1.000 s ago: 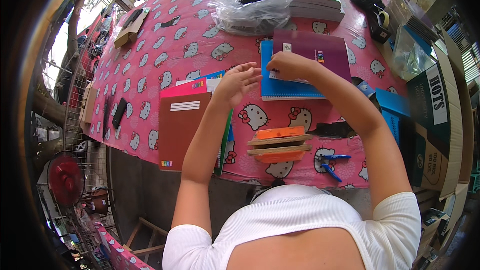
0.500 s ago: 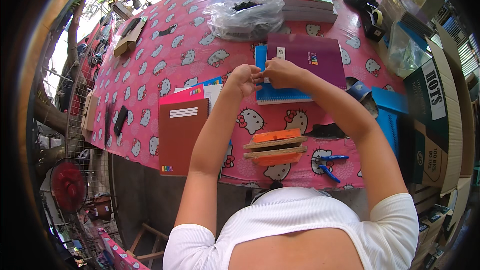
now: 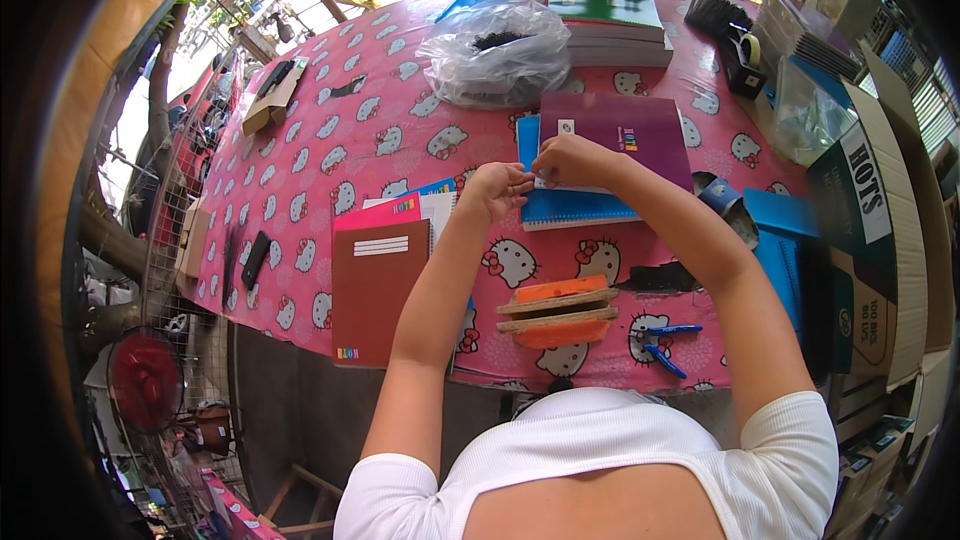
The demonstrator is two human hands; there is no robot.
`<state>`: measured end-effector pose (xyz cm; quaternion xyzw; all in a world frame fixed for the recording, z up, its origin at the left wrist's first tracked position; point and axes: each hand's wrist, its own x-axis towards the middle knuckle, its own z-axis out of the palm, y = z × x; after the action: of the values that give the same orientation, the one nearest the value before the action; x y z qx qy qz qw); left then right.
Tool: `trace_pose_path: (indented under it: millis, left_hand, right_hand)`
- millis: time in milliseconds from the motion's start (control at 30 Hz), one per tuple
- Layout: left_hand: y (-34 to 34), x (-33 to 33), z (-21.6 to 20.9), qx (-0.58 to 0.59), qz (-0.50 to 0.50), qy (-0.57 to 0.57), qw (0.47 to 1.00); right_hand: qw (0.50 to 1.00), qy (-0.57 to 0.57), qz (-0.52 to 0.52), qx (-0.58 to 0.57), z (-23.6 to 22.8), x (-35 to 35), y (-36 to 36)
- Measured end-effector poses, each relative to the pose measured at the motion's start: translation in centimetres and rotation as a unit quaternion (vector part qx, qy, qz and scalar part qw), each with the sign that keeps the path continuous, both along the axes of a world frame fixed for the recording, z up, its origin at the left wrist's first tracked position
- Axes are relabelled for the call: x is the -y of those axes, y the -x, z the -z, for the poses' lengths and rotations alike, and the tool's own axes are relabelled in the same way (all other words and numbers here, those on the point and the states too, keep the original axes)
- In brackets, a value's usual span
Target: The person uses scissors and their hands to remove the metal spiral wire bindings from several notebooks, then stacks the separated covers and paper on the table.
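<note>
My left hand (image 3: 497, 189) is palm up at the left edge of a blue spiral notebook (image 3: 570, 208), its fingers loosely bent, apart and pointing at the other hand. Right beside it my right hand (image 3: 568, 162) is closed in a pinch above the notebooks. What its fingertips hold, if anything, is too small to make out. A purple notebook (image 3: 655, 125) lies partly over the blue one, under and beyond my right hand. Nearer me are an orange and brown block-like piece (image 3: 558, 310) and blue-handled pliers (image 3: 668, 347).
Left of my hands lies a stack with a brown notebook (image 3: 372, 290) on top. Farther back are a clear plastic bag (image 3: 495, 55) with black contents and a green-topped notebook pile (image 3: 610, 5). An open carton (image 3: 868, 200) stands at the right; a black phone-like object (image 3: 256, 258) lies left.
The whole view has shifted slightly, so the table appears lower and a little to the right. My hands stay close together over the same notebooks; the left hand's fingers look slightly more spread.
</note>
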<state>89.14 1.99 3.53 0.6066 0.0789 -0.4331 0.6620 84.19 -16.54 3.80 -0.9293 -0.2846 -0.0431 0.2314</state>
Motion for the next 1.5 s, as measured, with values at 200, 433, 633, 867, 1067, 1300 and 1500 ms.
trace_pose_path:
  millis: [200, 433, 633, 867, 1067, 1300, 1500]
  left_hand:
    - [-0.2, 0.6, -0.1, 0.004, 0.013, -0.031, 0.999]
    - [0.7, 1.9, 0.1, 0.070, 0.035, -0.078, 0.994]
    - [-0.2, 4.4, 0.6, 0.125, 0.022, -0.147, 0.981]
    - [0.4, 5.8, -0.5, 0.198, 0.044, -0.052, 0.978]
    - [-0.2, 7.4, -1.4, 0.112, 0.040, -0.122, 0.985]
    - [-0.2, 7.2, -1.3, 0.149, 0.037, -0.085, 0.985]
    - [0.0, 7.1, -0.5, -0.029, -0.026, 0.134, 0.990]
  right_hand:
    - [0.999, -0.021, 0.011, -0.028, -0.2, 0.4, 0.1]
    - [0.980, -0.139, 0.137, 0.045, -1.6, 1.5, 0.6]
    - [0.963, -0.229, 0.137, 0.033, -1.5, 2.8, 0.8]
    - [0.968, -0.196, 0.133, 0.085, -2.7, 2.2, 2.2]
    - [0.963, -0.199, 0.146, 0.112, -1.9, 2.7, 2.5]
    - [0.958, -0.213, 0.164, 0.096, -1.8, 2.7, 2.7]
    - [0.952, -0.206, 0.148, 0.173, -4.5, 3.3, 3.0]
